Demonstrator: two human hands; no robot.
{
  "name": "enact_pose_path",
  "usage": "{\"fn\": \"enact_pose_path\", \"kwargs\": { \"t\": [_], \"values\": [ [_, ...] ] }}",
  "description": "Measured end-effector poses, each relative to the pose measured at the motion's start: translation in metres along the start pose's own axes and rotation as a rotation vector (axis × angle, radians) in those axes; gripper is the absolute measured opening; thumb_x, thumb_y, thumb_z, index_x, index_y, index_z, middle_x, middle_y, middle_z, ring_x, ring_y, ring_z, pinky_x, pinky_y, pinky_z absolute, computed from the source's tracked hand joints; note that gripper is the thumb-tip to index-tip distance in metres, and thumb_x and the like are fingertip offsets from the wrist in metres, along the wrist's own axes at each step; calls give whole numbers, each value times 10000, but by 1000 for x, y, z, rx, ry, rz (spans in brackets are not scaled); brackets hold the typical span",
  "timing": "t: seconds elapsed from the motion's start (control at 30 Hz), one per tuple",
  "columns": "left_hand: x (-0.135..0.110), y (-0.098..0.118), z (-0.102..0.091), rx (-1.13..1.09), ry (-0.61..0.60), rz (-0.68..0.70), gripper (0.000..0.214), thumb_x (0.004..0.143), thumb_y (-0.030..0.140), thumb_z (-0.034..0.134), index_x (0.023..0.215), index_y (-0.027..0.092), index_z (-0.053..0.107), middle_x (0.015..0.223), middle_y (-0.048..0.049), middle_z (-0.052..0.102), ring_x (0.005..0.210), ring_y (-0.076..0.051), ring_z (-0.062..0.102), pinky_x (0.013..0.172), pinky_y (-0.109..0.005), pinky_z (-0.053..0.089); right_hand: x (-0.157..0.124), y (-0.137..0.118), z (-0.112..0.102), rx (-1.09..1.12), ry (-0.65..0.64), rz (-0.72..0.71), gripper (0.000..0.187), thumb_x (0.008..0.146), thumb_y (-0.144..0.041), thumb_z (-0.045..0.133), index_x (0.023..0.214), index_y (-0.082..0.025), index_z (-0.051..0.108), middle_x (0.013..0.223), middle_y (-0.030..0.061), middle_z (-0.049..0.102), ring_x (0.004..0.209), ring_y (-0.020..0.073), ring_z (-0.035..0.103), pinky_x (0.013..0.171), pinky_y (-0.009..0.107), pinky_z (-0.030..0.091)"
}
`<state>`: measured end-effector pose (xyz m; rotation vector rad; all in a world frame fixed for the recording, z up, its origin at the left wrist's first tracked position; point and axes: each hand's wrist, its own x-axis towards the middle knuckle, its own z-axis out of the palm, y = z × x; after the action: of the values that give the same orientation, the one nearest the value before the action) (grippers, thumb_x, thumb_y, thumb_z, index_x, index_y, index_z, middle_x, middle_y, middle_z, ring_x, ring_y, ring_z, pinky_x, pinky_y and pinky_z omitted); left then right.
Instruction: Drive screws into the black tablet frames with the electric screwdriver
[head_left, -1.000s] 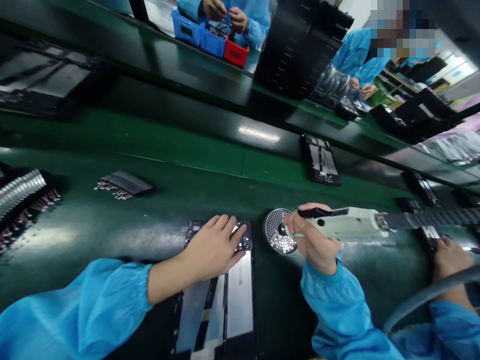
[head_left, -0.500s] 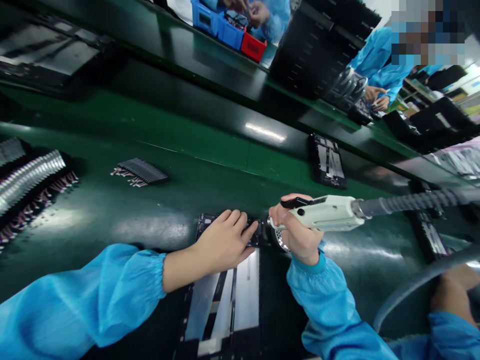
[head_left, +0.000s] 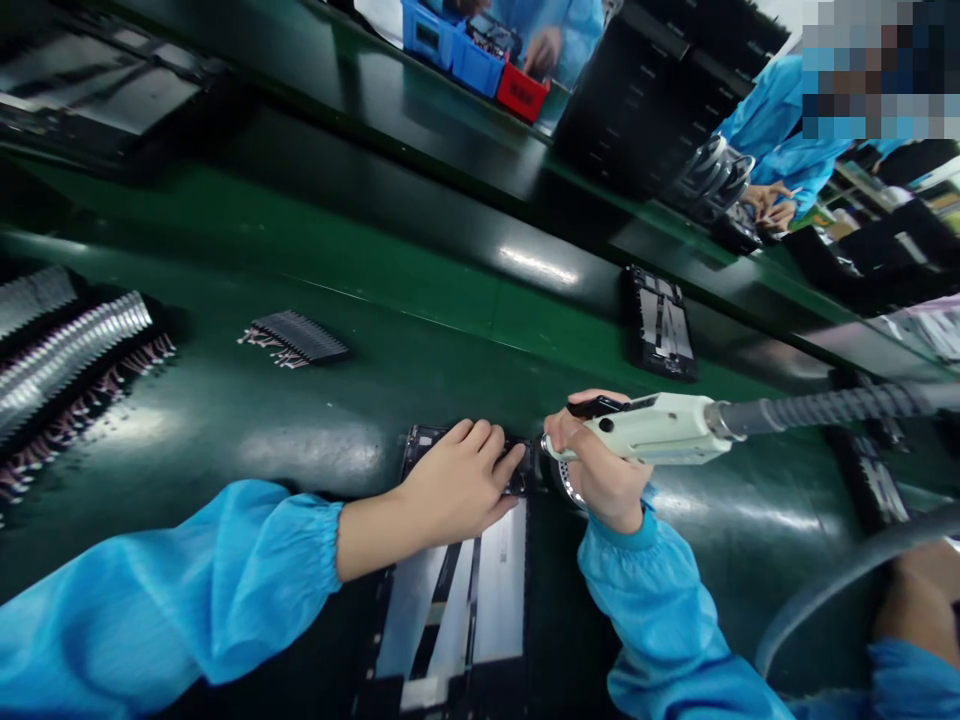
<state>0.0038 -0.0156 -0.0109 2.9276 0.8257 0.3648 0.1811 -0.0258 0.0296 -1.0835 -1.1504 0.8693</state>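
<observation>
A flat black device panel (head_left: pixel 480 590) with silvery inner plates lies on the green bench in front of me. My left hand (head_left: pixel 457 485) rests flat on its top end, fingers stretched out and pressing it down. My right hand (head_left: pixel 600 470) is wrapped round a cream electric screwdriver (head_left: pixel 652 428), whose tip sits at the panel's top right corner. A round perforated screw dish (head_left: pixel 568 482) lies mostly hidden under my right hand. The screwdriver's dark cable (head_left: pixel 817 410) runs off to the right.
A second open panel (head_left: pixel 664 325) lies on the belt beyond. Rows of small parts (head_left: pixel 296 338) and silvery strips (head_left: pixel 67 350) sit at the left. Blue and red bins (head_left: pixel 480 65) and black tray stacks (head_left: pixel 652 90) stand at the back, with other people in blue sleeves. Another person's hand (head_left: pixel 919 590) is at the right.
My right hand carried the screwdriver left from over the screw dish to the panel's top right corner. My left hand stayed on the panel. The view shifted slightly.
</observation>
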Motion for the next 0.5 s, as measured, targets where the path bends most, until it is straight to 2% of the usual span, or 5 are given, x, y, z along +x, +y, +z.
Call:
{"fn": "enact_pose_path", "kwargs": {
  "t": [0.33, 0.5],
  "values": [
    [-1, 1, 2, -4, 31, -8, 554, 990, 505, 543, 1349, 91, 621, 1093, -175, 672, 1028, -335, 605, 884, -449, 436, -2, 0, -2, -53, -2, 39, 189, 883, -157, 655, 1046, -218, 580, 662, -43, 591, 597, 163, 607, 626, 345, 502],
    [-1, 3, 1, -9, 15, -9, 555, 990, 497, 553, 1356, 84, 615, 1112, -185, 673, 1054, -332, 604, 894, -444, 432, -1, 0, 2, -2, 45, 53, 172, 829, -140, 664, 958, -212, 578, 615, -55, 558, 556, 152, 579, 598, 326, 487]
  ]
}}
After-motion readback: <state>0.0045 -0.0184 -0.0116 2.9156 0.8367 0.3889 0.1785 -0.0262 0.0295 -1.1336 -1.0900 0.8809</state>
